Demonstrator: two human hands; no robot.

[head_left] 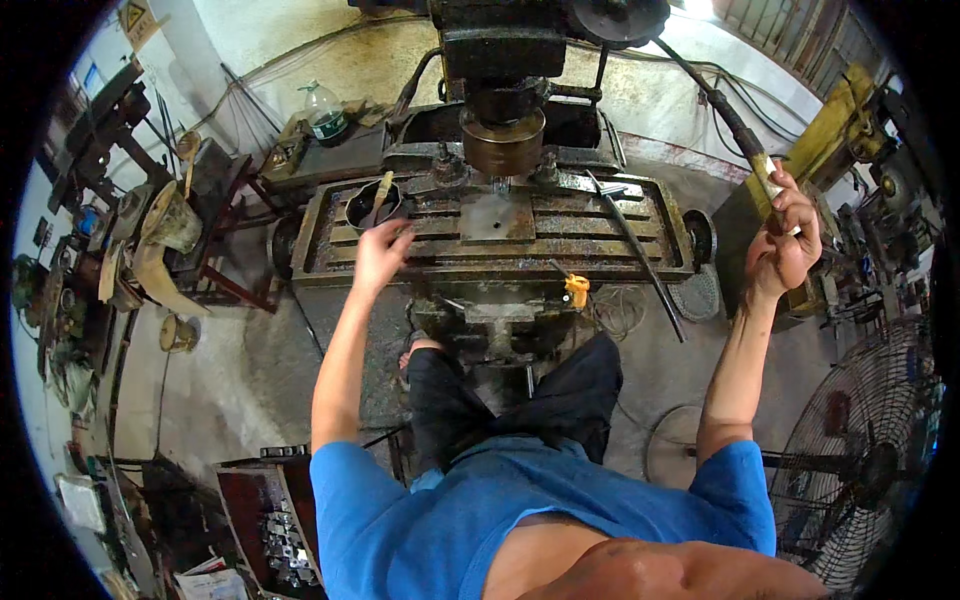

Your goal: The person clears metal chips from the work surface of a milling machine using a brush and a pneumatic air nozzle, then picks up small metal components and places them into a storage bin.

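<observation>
Our right hand is wrapped shut around the pale grip end of a long lever handle. From the fist the handle's long axis climbs up and to the left toward the machine head, its dark shaft arcing over the right end of the desk. Below and to the right of this hand the room is crowded — a yellow machine stands just beyond the knuckles and a large wire-guard fan sits lower down, near the elbow.

Our left hand is loosely open, fingers curved and a little apart, fingertips resting on the near-left part of the milling desk; it grips nothing that we can see. Just above it stands a small dark bowl with a brush leaning in it. To its right, under the brown spindle, lies a flat grey plate. Further right a thin black rod slants across the desk and over its front edge, and a small yellow piece hangs just below that edge.
</observation>
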